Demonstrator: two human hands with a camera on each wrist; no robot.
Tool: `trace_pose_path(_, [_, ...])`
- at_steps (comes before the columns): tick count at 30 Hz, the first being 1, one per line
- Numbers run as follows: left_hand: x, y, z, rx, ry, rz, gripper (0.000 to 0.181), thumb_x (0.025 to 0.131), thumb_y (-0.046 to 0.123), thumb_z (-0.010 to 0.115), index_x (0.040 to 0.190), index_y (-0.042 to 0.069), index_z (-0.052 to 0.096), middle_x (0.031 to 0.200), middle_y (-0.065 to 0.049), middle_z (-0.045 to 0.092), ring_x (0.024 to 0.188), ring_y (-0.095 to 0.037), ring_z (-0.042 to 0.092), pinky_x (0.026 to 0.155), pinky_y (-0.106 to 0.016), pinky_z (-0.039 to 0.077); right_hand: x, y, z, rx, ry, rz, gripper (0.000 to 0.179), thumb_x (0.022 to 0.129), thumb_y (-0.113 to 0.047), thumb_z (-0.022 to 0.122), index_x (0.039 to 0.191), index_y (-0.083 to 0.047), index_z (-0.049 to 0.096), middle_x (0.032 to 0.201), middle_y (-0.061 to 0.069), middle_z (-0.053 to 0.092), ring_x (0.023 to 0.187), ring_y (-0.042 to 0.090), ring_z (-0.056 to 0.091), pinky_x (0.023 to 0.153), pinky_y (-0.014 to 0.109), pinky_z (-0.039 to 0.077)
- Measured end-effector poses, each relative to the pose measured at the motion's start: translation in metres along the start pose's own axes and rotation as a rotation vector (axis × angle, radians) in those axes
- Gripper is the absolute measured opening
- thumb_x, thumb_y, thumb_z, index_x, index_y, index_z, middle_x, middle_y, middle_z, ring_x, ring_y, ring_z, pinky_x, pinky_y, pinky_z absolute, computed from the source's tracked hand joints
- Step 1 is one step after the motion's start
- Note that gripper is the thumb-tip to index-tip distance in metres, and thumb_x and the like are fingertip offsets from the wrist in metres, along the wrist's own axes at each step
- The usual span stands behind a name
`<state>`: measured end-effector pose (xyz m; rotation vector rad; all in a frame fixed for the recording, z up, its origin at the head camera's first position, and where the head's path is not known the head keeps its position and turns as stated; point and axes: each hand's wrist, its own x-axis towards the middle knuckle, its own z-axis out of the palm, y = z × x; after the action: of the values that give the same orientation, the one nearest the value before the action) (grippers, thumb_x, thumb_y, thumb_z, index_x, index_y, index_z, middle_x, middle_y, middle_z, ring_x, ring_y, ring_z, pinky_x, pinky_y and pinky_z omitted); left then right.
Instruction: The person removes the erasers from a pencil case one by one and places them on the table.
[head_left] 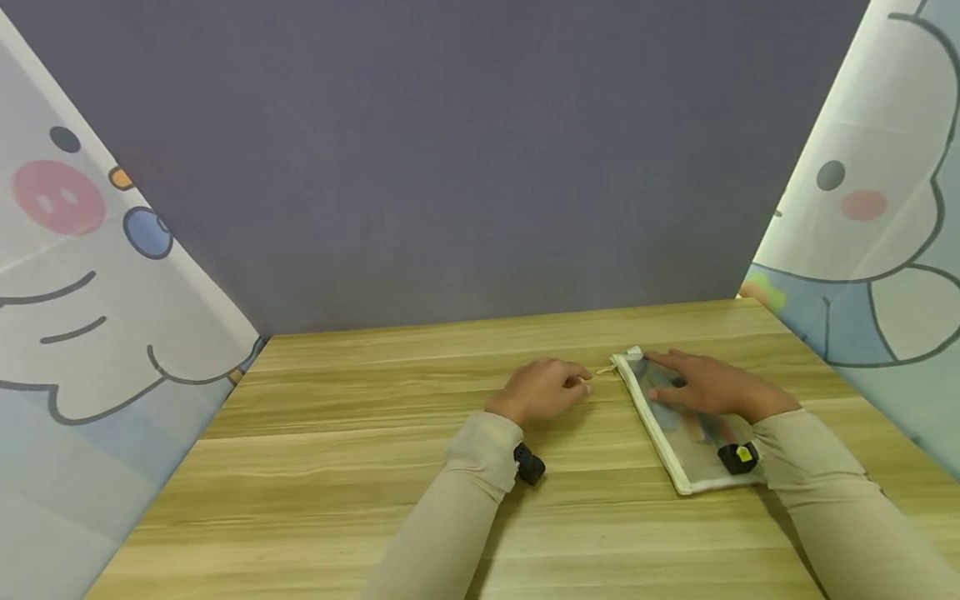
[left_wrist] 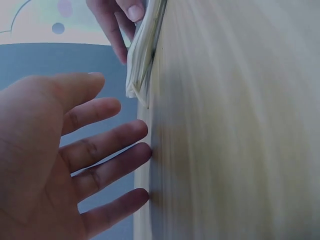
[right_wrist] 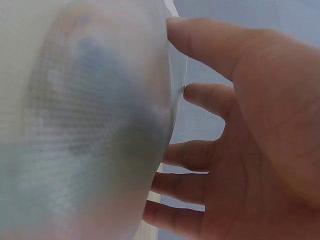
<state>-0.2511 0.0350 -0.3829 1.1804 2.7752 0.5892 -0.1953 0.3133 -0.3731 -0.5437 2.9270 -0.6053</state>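
A translucent zipper pouch [head_left: 675,442] with a whitish edge lies on the table at the right. Blurred coloured contents show through its bulging side [right_wrist: 95,120] in the right wrist view; their kind cannot be made out. My right hand [head_left: 708,385] rests on the pouch's upper part, fingers spread and lightly bent, the tips touching its surface. Left of the pouch, my left hand [head_left: 543,387] hovers at the table with loosely bent fingers and nothing in them. Between that hand and the pouch's upper left corner lies a thin yellowish cord [head_left: 606,370].
The wood-grain table [head_left: 337,467] stretches to the left and front. A dark grey panel [head_left: 480,167] stands along its back edge. Cartoon-printed cloths hang at the left [head_left: 90,317] and right [head_left: 862,242]. A small black camera sits on each wrist.
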Motion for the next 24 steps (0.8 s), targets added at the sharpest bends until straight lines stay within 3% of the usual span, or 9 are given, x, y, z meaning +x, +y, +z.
trace_pose_path(7, [0.01,0.007,0.009,0.009,0.002,-0.021,0.034,0.094,0.043,0.048,0.124,0.03,0.06,0.107,0.018,0.061,0.095,-0.001,0.057,0.079,-0.031,0.046,-0.005,0.004,0.003,-0.006,-0.015,0.026,0.077,0.087,-0.054,0.054,0.144,-0.007,0.033,0.139,0.034,0.029,0.122,0.051,0.035,0.089,0.06,0.035])
trace_pose_path(16, [0.019,0.015,0.01,0.0,0.029,-0.16,0.034,0.093,0.044,0.048,0.121,0.029,0.062,0.105,0.015,0.063,0.094,-0.006,0.058,0.076,-0.034,0.047,0.002,0.0,0.007,0.0,-0.045,0.041,0.085,0.083,-0.06,0.055,0.147,-0.012,0.028,0.142,0.034,0.023,0.123,0.049,0.035,0.091,0.058,0.035])
trace_pose_path(24, [0.031,0.021,0.01,0.047,0.037,-0.224,0.033,0.092,0.041,0.05,0.12,0.031,0.063,0.11,0.014,0.062,0.098,-0.01,0.059,0.077,-0.039,0.046,0.002,-0.003,0.008,-0.002,-0.063,0.07,0.085,0.083,-0.059,0.056,0.148,-0.014,0.026,0.143,0.035,0.02,0.122,0.05,0.035,0.09,0.058,0.036])
